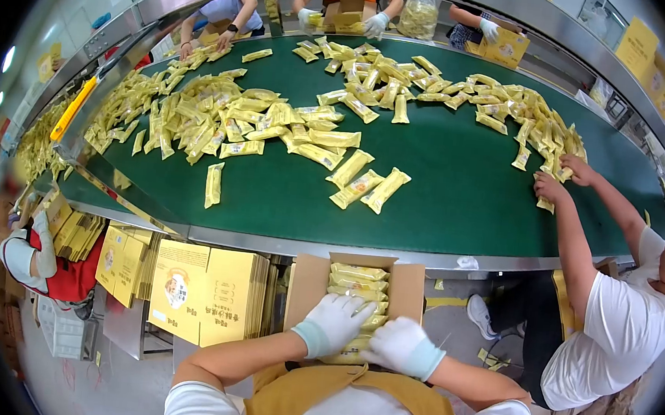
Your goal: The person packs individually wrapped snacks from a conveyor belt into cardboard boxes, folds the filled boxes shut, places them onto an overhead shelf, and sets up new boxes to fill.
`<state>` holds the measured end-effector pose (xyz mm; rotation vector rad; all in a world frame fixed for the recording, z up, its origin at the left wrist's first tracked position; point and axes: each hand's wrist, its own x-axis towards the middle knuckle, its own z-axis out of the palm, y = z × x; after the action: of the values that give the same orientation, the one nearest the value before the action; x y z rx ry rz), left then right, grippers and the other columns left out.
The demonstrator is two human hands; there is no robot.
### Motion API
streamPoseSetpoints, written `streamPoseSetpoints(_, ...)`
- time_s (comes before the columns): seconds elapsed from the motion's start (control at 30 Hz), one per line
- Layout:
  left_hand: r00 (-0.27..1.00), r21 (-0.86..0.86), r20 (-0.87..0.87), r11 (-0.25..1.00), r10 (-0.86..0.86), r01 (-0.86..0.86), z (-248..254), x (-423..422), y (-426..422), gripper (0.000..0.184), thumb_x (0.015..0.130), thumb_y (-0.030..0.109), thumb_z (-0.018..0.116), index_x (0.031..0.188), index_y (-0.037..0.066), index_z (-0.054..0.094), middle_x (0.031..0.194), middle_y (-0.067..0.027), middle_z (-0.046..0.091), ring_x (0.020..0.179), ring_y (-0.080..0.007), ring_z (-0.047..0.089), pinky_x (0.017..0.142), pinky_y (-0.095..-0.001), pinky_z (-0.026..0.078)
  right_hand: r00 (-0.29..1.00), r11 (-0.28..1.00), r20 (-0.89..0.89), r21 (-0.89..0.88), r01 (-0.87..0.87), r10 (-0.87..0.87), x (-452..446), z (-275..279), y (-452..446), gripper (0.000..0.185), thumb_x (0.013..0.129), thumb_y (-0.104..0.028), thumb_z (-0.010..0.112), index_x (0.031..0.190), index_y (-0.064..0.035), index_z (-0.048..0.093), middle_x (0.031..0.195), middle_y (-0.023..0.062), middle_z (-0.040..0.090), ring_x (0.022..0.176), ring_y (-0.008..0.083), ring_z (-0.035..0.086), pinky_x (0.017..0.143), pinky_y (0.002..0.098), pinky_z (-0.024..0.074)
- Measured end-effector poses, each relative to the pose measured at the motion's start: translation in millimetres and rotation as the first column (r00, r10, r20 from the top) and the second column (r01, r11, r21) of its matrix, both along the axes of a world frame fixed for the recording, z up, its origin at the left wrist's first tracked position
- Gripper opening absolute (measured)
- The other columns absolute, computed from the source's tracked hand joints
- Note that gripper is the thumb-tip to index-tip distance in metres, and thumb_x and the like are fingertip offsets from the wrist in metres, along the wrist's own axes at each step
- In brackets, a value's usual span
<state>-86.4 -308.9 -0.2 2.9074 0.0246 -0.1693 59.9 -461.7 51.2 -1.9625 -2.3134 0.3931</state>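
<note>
In front of me stands an open cardboard box (pixel 308 291), its flaps raised, with several yellow wrapped snack packets (pixel 358 272) stacked in a row inside. My left hand (pixel 336 321), in a white glove, reaches over the box from the left with its fingers extended across the packets. At the box's right side is my right hand (pixel 405 347), also gloved, its fingers curled down by the packets. What those fingers hold, if anything, is hidden. Beyond the box, loose packets (pixel 370 189) lie on the green conveyor belt (pixel 285 203).
Flat yellow cartons (pixel 202 295) stand stacked to my left. A co-worker (pixel 615 327) at the right reaches onto the belt, another (pixel 28 252) stands at the left, and several work across it. The belt's metal edge (pixel 329 250) runs just beyond my box.
</note>
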Motion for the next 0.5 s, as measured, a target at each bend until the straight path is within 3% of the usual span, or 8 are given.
streamPoseSetpoints(0.03,1.0,-0.032,-0.008,0.999,0.009,-0.009,6.8,-0.9,-2.6,0.077,0.089,0.046,0.061,0.148,0.002,0.04,0.135,-0.0202,0.053,0.123,-0.035,0.052,0.105,-0.0464,0.038,0.998,0.999,0.045,-0.039,0.037,-0.035,7.5,16.1,5.7,0.034,0.086,-0.041,0.066,0.072,-0.01,0.071,0.067,0.0078,0.065,0.062,0.0268,0.065,0.062,0.0382,0.0521)
streamPoseSetpoints(0.07,1.0,-0.064,-0.016,0.998,0.016,-0.017,19.5,-3.1,-7.4,0.082,0.089,0.052,0.06,0.149,0.001,0.038,0.14,-0.022,0.049,0.129,-0.0363,0.048,0.109,-0.0476,0.034,0.98,0.948,-0.018,0.251,0.196,-0.198,16.5,12.3,9.2,0.046,0.086,-0.045,0.066,0.051,-0.015,0.065,0.053,0.0067,0.059,0.051,0.0284,0.06,0.054,0.0391,0.0486)
streamPoseSetpoints(0.13,1.0,-0.038,-0.023,0.999,0.012,-0.013,25.9,-4.7,-12.8,0.094,0.086,0.064,0.058,0.149,-0.002,0.036,0.147,-0.0256,0.043,0.136,-0.0385,0.041,0.113,-0.05,0.029,0.904,0.887,0.01,0.199,0.416,-0.427,40.9,21.9,26.4,0.028,0.081,-0.037,0.074,0.08,-0.01,0.07,0.08,0.0125,0.067,0.073,0.0301,0.065,0.066,0.0446,0.0488)
streamPoseSetpoints(0.2,1.0,0.073,-0.02,0.997,0.0,0.002,21.8,-6.6,-21.8,0.108,0.079,0.075,0.058,0.147,-0.006,0.036,0.15,-0.029,0.038,0.14,-0.0406,0.035,0.115,-0.0526,0.025,0.862,0.705,-0.163,0.512,0.49,-0.48,61.5,-3.1,41.4,0.052,0.08,-0.034,0.077,0.121,-0.0067,0.06,0.111,0.0175,0.066,0.095,0.0339,0.066,0.082,0.046,0.0517)
streamPoseSetpoints(0.27,0.998,0.061,-0.065,0.998,0.018,-0.014,18.6,0.1,-22.0,0.112,0.078,0.078,0.057,0.149,-0.006,0.034,0.152,-0.0307,0.034,0.144,-0.0427,0.03,0.116,-0.0542,0.023,0.774,0.764,-0.278,0.171,0.622,-0.569,74.6,-26.6,65.7,0.05,0.082,-0.038,0.076,0.12,-0.0065,0.065,0.111,0.0155,0.068,0.1,0.0346,0.066,0.087,0.0442,0.0521)
streamPoseSetpoints(0.37,0.997,0.041,-0.081,0.999,0.019,-0.016,17.4,1.2,-19.0,0.109,0.081,0.074,0.056,0.15,-0.006,0.032,0.154,-0.0314,0.032,0.145,-0.0441,0.028,0.118,-0.0539,0.021,0.747,0.765,-0.162,-0.123,0.633,-0.644,82.3,-61.0,92.6,0.039,0.083,-0.04,0.074,0.108,-0.0105,0.074,0.107,0.0114,0.071,0.1,0.0326,0.066,0.086,0.0419,0.0528)
streamPoseSetpoints(0.43,0.997,-0.021,-0.069,1.0,0.017,-0.019,19.2,-0.8,-14.9,0.104,0.085,0.068,0.058,0.152,-0.006,0.03,0.155,-0.0306,0.031,0.146,-0.0435,0.027,0.119,-0.0536,0.019,0.787,0.817,-0.249,-0.033,0.576,-0.565,84.2,-78.7,90.4,0.036,0.085,-0.044,0.071,0.1,-0.0112,0.076,0.101,0.0123,0.071,0.096,0.0342,0.067,0.085,0.0438,0.0535)
streamPoseSetpoints(0.5,0.998,-0.251,0.05,0.968,0.03,-0.017,15.7,-6.5,-6.8,0.095,0.088,0.055,0.062,0.154,-0.005,0.027,0.157,-0.0289,0.03,0.147,-0.0418,0.027,0.12,-0.0532,0.019,0.845,0.873,-0.303,0.076,0.482,-0.44,84.4,-81.5,81.6,0.029,0.087,-0.042,0.069,0.093,-0.0142,0.077,0.098,0.0112,0.07,0.092,0.0351,0.067,0.083,0.0446,0.0538)
